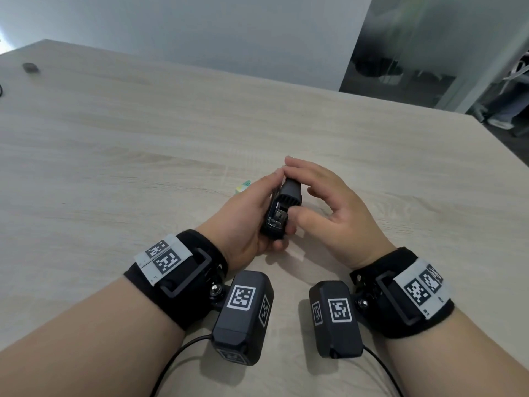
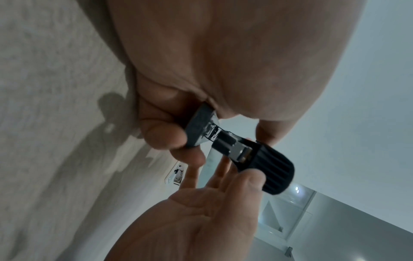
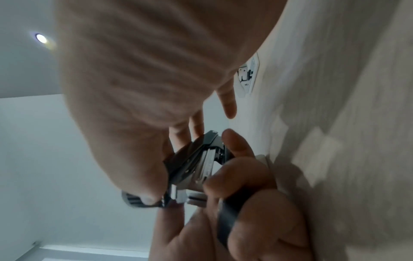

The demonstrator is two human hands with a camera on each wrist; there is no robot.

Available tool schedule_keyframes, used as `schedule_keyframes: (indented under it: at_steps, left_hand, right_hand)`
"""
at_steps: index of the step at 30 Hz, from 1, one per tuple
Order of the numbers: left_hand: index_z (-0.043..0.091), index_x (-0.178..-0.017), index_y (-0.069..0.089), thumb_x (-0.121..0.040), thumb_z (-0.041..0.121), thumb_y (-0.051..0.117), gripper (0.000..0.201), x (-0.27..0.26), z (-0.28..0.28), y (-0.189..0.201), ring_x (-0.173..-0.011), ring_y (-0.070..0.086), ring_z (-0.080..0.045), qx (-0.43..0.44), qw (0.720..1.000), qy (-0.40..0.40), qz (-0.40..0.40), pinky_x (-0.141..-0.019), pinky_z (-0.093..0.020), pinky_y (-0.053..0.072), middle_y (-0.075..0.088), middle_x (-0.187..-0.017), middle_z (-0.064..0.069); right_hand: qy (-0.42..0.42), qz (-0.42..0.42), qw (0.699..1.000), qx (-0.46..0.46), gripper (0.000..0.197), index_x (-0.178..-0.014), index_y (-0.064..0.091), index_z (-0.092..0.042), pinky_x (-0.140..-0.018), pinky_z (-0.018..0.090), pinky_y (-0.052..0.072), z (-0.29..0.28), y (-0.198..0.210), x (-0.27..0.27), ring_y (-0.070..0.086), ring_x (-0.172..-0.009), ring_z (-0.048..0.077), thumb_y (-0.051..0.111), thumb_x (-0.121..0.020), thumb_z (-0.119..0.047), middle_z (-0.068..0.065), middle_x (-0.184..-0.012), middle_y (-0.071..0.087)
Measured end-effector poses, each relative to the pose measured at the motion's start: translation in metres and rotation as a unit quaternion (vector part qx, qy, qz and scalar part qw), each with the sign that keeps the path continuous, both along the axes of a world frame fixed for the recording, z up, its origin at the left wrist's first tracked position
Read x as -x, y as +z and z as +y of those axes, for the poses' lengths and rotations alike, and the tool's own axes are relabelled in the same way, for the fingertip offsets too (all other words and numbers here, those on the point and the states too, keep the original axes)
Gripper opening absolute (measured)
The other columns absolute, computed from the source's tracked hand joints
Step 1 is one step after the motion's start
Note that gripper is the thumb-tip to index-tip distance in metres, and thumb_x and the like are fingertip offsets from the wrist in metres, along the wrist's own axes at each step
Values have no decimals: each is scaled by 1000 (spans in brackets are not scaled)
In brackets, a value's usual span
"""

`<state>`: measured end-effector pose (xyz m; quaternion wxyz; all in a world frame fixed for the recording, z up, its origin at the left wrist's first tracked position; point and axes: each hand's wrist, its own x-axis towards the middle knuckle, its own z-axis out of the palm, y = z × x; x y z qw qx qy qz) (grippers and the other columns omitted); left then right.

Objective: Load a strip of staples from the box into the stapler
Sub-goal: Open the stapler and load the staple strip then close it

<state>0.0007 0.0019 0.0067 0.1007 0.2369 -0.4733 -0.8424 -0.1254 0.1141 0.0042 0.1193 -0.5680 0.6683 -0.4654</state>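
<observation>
Above the near middle of the table (image 1: pixel 143 133), both hands meet around the stapler (image 1: pixel 282 213), which is lifted clear of the wood.

Left hand (image 1: pixel 243 222): fingers curled round the stapler's lower body from the left and beneath, thumb side along its edge. Firm wrap; the left wrist view shows fingertips (image 2: pixel 165 136) pressed against the dark base end.

Right hand (image 1: pixel 332 207): about half open. Thumb (image 1: pixel 300 222) bent in and pinching the ribbed black top cover (image 2: pixel 272 169) against the forefinger side; the other fingers arch loosely over the far end, their tips meeting the left hand's fingertips. The left wrist view shows the right palm facing up, with fingers fairly straight behind the cover.

Stapler: small, black, tilted with its far end up. Cover swung away from the body, exposing the silver metal channel (image 1: pixel 279 217). Right wrist view is blurred; metal rail (image 3: pixel 208 167) shows between the two hands. Cannot tell whether any staples sit in the channel.

Staple box (image 1: pixel 242 187): small, pale with green, on the table just beyond the left hand, mostly hidden by it.

Far left corner of the table: small dark object (image 1: pixel 30 67), too small to identify.
</observation>
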Motion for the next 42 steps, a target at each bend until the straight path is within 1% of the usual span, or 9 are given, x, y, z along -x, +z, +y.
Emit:
schedule_keyframes:
  at_steps: [2,5,17,23,27,30,36,40,42]
  left_hand:
    - [13,-92,58,-101,41,44,32,1,-2,0,-51,49,-15,-18,1000,5,-6,-42,-22,30,58,-69,-5]
    - [16,-82,57,-96,25,41,23,2,-3,0,-48,43,-14,-28,999,20,-10,-40,-19,24,57,-61,0]
    - [14,-107,48,-96,33,45,22,0,-2,2,-43,42,-11,-42,998,4,-41,-36,-16,25,57,-75,-4]
    - [20,-104,51,-97,50,57,32,1,0,2,-41,43,-8,-37,998,-7,-47,-37,-14,25,56,-73,-2]
    - [18,-94,51,-97,51,59,34,0,0,2,-42,43,-8,-31,998,-20,-58,-36,-14,24,56,-72,-1]
    - [19,-99,51,-99,53,56,35,0,0,2,-42,41,-8,-30,997,-33,-56,-36,-14,25,55,-73,-2]
    - [24,-116,49,-101,54,51,34,-1,0,2,-43,40,-8,-34,996,-58,-59,-36,-13,26,55,-72,-1]
    - [26,-120,51,-101,54,51,34,-2,0,2,-40,39,-7,-26,995,-77,-58,-36,-14,27,55,-70,-1]
    - [25,-121,51,-101,54,50,35,-2,1,3,-38,39,-7,-24,994,-87,-55,-36,-14,26,55,-67,0]
  right_hand:
    - [-21,8,1000,7,50,-136,61,-33,-116,47,40,-1,0,0,45,-143,8,59,-87,-41,-16,-149,54]
    - [-45,22,998,36,45,-135,60,-35,-111,48,44,-1,0,-1,52,-137,8,58,-92,-45,-17,-139,60]
    - [-107,-29,991,72,34,-125,66,-34,-95,48,55,-3,4,-8,67,-116,13,57,-94,-45,-14,-120,72]
    - [-124,-73,982,118,25,-114,69,-30,-86,15,50,-2,8,-10,69,-103,0,52,-97,-38,-16,-105,75]
    - [-159,-89,975,129,35,-109,72,-21,-80,19,48,-2,9,-8,64,-87,-2,49,-96,-43,-13,-90,72]
    - [-181,-96,969,134,33,-97,69,-20,-68,27,46,-3,11,-7,57,-73,10,47,-96,-45,-5,-80,66]
    - [-219,-91,962,137,41,-100,67,-14,-69,50,50,-2,14,-3,61,-85,37,43,-98,-47,21,-95,68]
    - [-252,-122,950,141,51,-98,61,-3,-71,54,51,-2,16,1,62,-90,43,40,-96,-50,28,-97,67]
    - [-272,-145,941,140,49,-97,62,-5,-70,48,53,-1,16,5,66,-88,37,38,-99,-48,24,-96,70]
